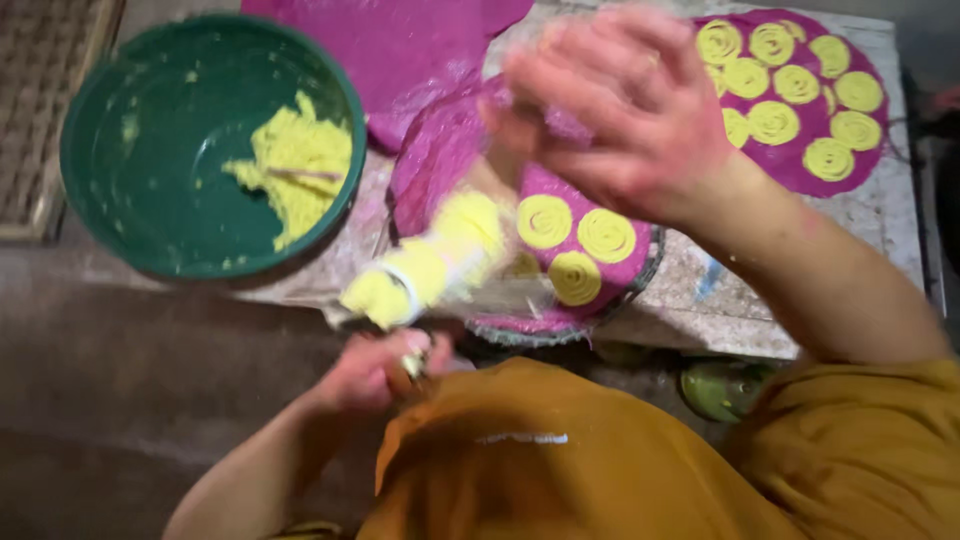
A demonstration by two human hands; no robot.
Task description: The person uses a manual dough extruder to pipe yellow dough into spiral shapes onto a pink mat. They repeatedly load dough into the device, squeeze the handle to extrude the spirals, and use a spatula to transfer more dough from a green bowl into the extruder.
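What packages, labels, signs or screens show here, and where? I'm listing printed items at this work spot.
No packages, signs or screens in view.
Small pale mark: on the orange garment, bottom centre; a short thin strip, too blurred to make out.
Press tool: held over the purple mat near the left hand and right hand; coated in yellow dough, no label visible.

Light soft and even, no hard shadows; source cannot be told. Colours saturated: pinks and yellows strong. Heavy motion blur on right hand (620, 105), fingers smeared. Yellow-filled piping bag (430, 262) also blurred, edges ghosted. Left hand (375, 372) softer than sharp. Green bowl (130, 180) fairly crisp, faint sheen on inner wall. Floor lower left dim, muddy. Overall compression smearing; fine texture lost.
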